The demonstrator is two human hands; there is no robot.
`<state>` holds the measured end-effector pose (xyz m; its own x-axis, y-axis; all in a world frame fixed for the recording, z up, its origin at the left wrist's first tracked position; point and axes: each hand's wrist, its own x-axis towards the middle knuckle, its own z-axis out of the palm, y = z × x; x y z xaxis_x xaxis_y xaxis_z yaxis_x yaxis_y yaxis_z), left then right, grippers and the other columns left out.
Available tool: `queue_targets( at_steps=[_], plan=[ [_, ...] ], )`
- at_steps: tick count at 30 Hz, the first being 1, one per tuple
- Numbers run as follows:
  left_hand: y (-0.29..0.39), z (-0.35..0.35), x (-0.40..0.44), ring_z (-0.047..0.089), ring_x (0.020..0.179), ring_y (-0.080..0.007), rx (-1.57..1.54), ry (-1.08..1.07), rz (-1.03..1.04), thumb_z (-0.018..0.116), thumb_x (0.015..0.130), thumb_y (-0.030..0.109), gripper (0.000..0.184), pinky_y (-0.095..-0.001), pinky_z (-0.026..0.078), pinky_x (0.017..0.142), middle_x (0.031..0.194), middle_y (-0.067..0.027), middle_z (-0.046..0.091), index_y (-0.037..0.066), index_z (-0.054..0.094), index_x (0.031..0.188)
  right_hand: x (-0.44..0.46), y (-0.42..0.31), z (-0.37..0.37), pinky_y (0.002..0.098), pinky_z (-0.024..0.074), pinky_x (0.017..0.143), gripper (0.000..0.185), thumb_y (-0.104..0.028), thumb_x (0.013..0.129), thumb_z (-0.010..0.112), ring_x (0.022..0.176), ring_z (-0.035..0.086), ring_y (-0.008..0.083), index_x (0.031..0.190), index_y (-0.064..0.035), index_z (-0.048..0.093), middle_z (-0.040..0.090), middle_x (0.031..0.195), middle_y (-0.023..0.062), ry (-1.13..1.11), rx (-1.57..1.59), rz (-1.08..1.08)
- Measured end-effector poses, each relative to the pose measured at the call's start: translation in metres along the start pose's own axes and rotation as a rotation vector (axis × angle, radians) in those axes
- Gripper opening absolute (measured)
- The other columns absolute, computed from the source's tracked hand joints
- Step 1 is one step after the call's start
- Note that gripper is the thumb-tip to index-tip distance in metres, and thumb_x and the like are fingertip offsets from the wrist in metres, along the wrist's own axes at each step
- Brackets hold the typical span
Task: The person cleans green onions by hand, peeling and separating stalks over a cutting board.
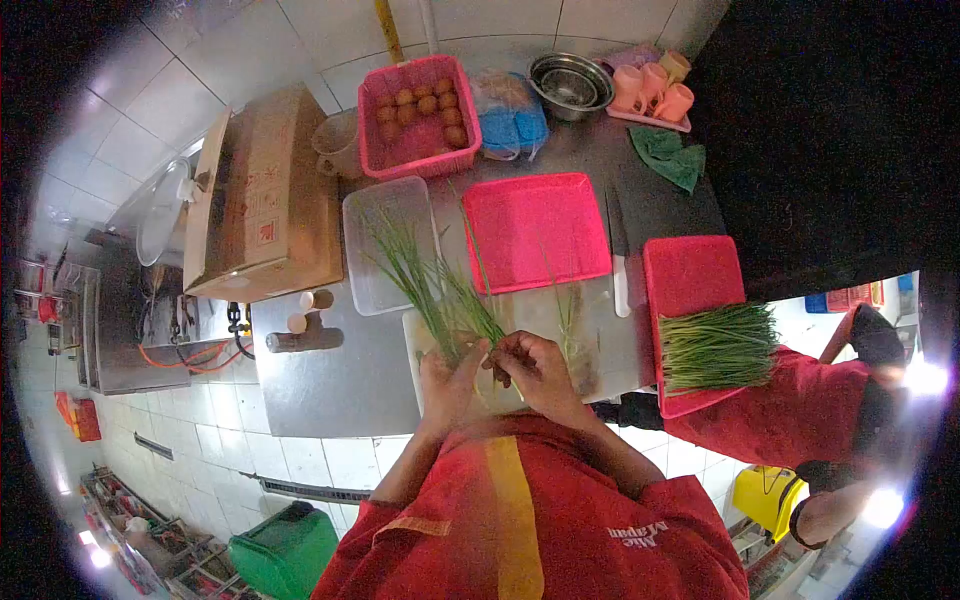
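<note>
My left hand (pixel 448 385) is closed round the lower ends of a loose bunch of spring onions (pixel 408 265), whose long green leaves fan out over a clear plastic tub (pixel 375 210). Beside it, my right hand (pixel 540 372) pinches the base of more spring onions (pixel 472 308), with its fingertips close to my left thumb. Both hands are above the near edge of a pale cutting board (pixel 610 345). A few thin stalks (pixel 566 325) lie on the board to the right. Behind it is a bright pink tray (pixel 540 235).
A knife (pixel 621 285) lies right of the pink tray. Neatly laid greens (pixel 715 345) fill part of a red tray (pixel 690 265). At the back are a pink basket (pixel 415 165) of round brown items, metal bowls (pixel 572 85) and cups (pixel 655 85). A cardboard box (pixel 285 200) stands left. Another person's red sleeve (pixel 800 410) is at right.
</note>
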<state>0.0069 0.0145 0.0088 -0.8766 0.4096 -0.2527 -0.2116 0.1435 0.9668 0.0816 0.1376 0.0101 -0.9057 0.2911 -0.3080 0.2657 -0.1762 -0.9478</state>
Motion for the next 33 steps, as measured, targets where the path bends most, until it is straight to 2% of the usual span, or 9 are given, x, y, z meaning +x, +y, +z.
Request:
queue_targets(
  at_steps=[5, 10, 13, 16, 20, 22, 28, 30, 33],
  plan=[
    [-0.003, 0.000, -0.001, 0.053, 0.062, -0.0069, 0.043, -0.001, 0.049, 0.064, 0.085, 0.014, 0.014, -0.0225, 0.042, 0.056, 0.068, -0.0007, 0.060, 0.001, 0.061, 0.087, 0.001, 0.007, 0.002, 0.0244, 0.0451, 0.059, 0.008, -0.002, 0.089, 0.050, 0.064, 0.054, 0.0100, 0.087, 0.0031, 0.056, 0.064, 0.080, 0.0083, 0.039, 0.181, 0.003],
    [-0.006, 0.006, -0.005, 0.047, 0.061, -0.0051, -0.191, 0.038, 0.085, 0.067, 0.083, 0.011, 0.013, -0.0225, 0.038, 0.052, 0.071, 0.0007, 0.055, 0.003, 0.058, 0.087, 0.002, 0.011, 0.002, 0.0252, 0.0454, 0.060, 0.009, -0.003, 0.089, 0.050, 0.065, 0.054, 0.0107, 0.086, 0.0024, 0.057, 0.065, 0.082, 0.0092, 0.038, 0.280, 0.023],
    [-0.007, 0.004, -0.005, 0.046, 0.059, -0.0058, -0.138, 0.023, 0.158, 0.066, 0.084, 0.010, 0.012, -0.0229, 0.037, 0.050, 0.069, 0.0010, 0.055, 0.003, 0.057, 0.086, 0.003, 0.013, 0.003, 0.0241, 0.0464, 0.056, 0.010, -0.007, 0.088, 0.052, 0.061, 0.054, 0.0099, 0.085, -0.0003, 0.059, 0.065, 0.077, 0.0051, 0.061, 0.311, 0.000],
    [-0.001, 0.004, -0.006, 0.045, 0.056, -0.0065, -0.103, 0.096, 0.070, 0.066, 0.084, 0.011, 0.013, -0.0227, 0.035, 0.048, 0.066, 0.0016, 0.053, 0.003, 0.056, 0.085, 0.003, 0.016, 0.000, 0.0249, 0.0456, 0.059, 0.009, -0.003, 0.089, 0.050, 0.065, 0.054, 0.0105, 0.087, 0.0021, 0.058, 0.066, 0.082, 0.0095, 0.043, 0.307, -0.004],
    [-0.006, 0.000, 0.000, 0.043, 0.053, -0.0068, -0.064, 0.122, 0.149, 0.066, 0.084, 0.012, 0.014, -0.0224, 0.034, 0.047, 0.064, 0.0023, 0.051, 0.004, 0.055, 0.084, 0.002, 0.014, -0.001, 0.0239, 0.0453, 0.056, 0.009, -0.003, 0.089, 0.049, 0.063, 0.053, 0.0091, 0.088, 0.0022, 0.056, 0.065, 0.081, 0.0079, 0.064, 0.135, 0.051],
    [-0.004, -0.003, -0.001, 0.047, 0.066, -0.0031, -0.114, 0.080, 0.114, 0.063, 0.085, 0.007, 0.005, -0.0199, 0.036, 0.055, 0.074, 0.0046, 0.056, 0.005, 0.060, 0.082, 0.001, 0.018, -0.001, 0.0234, 0.0451, 0.056, 0.008, -0.002, 0.089, 0.049, 0.062, 0.053, 0.0084, 0.089, 0.0021, 0.056, 0.065, 0.080, 0.0067, 0.068, 0.064, 0.036],
    [-0.006, -0.008, 0.002, 0.042, 0.059, -0.0029, -0.304, 0.155, 0.044, 0.062, 0.085, 0.006, 0.007, -0.0205, 0.032, 0.050, 0.067, 0.0057, 0.048, 0.005, 0.056, 0.086, -0.003, 0.029, -0.005, 0.0256, 0.0464, 0.058, 0.008, -0.001, 0.087, 0.049, 0.063, 0.054, 0.0097, 0.092, 0.0027, 0.054, 0.061, 0.073, 0.0055, 0.164, -0.360, -0.174],
    [-0.007, -0.009, 0.004, 0.039, 0.055, -0.0037, -0.278, 0.192, 0.067, 0.061, 0.086, 0.009, 0.007, -0.0212, 0.030, 0.048, 0.064, 0.0057, 0.045, 0.006, 0.054, 0.087, -0.008, 0.030, -0.009, 0.0399, 0.0485, 0.066, 0.008, -0.003, 0.082, 0.051, 0.071, 0.062, 0.0352, 0.090, -0.0003, 0.054, 0.062, 0.080, 0.0186, 0.163, -0.411, -0.200],
    [-0.009, -0.015, 0.008, 0.036, 0.052, -0.0035, -0.270, 0.210, 0.096, 0.059, 0.087, 0.008, 0.007, -0.0214, 0.028, 0.047, 0.062, 0.0058, 0.043, 0.007, 0.053, 0.088, -0.010, 0.034, -0.012, 0.0429, 0.0479, 0.065, 0.010, -0.001, 0.080, 0.052, 0.071, 0.061, 0.0384, 0.090, -0.0005, 0.052, 0.060, 0.078, 0.0205, 0.220, -0.509, -0.232]
  ],
)
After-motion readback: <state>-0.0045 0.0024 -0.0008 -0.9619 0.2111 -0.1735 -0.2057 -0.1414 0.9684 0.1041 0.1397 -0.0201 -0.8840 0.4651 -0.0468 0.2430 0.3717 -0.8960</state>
